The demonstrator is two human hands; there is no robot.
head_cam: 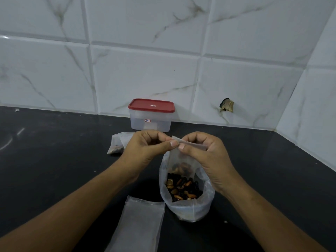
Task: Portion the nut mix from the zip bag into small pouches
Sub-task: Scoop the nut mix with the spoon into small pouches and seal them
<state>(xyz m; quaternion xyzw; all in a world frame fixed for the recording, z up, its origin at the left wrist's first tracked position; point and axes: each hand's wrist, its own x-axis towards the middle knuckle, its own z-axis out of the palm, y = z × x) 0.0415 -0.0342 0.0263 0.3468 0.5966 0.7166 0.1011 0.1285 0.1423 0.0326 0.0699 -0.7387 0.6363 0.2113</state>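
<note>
Hands meet at one small pouch (pixel 181 160): left hand (pixel 145 146) and right hand (pixel 205 151) each pinch its top edge, thumbs nearly touching. It hangs below them, partly filled, over the one open zip bag (pixel 189 210) of nut mix (pixel 183 188) standing under the right wrist. Beyond the left hand lie what look like two filled pouches (pixel 118 144), overlapping. By the left forearm lies a flat pile of empty pouches (pixel 140 220), count unclear. One red-lidded container (pixel 151 117) stands beyond both hands.
</note>
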